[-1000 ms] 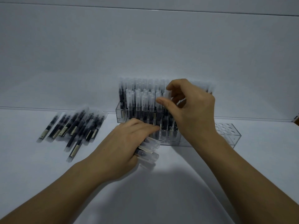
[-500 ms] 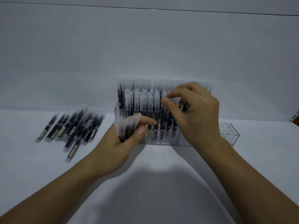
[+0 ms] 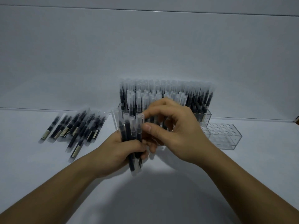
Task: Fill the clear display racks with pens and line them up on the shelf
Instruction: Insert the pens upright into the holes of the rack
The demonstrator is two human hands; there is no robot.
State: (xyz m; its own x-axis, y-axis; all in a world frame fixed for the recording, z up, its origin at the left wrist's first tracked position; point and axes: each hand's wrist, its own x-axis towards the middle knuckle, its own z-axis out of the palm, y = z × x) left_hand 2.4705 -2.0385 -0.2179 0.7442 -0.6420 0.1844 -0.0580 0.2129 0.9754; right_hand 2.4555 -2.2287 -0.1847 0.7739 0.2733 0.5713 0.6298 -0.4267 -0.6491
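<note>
My left hand (image 3: 118, 152) grips a bundle of several black pens (image 3: 129, 131) with frosted caps, held upright in front of the racks. My right hand (image 3: 174, 135) reaches across to that bundle, thumb and forefinger closing on the cap of the rightmost pen (image 3: 139, 125). Behind the hands stands a clear display rack (image 3: 203, 115) packed with upright pens, another full row rising behind it. A second clear rack (image 3: 224, 136) with open round holes stands to the right and holds no pens.
A loose pile of black pens (image 3: 76, 130) lies flat on the white shelf surface (image 3: 32, 159) at the left. The white back wall (image 3: 145, 54) rises just behind the racks. A dark object shows at the far right edge.
My left hand has raised its bundle of pens upright and nearer the camera. My right hand has left the rack and come down to the bundle.
</note>
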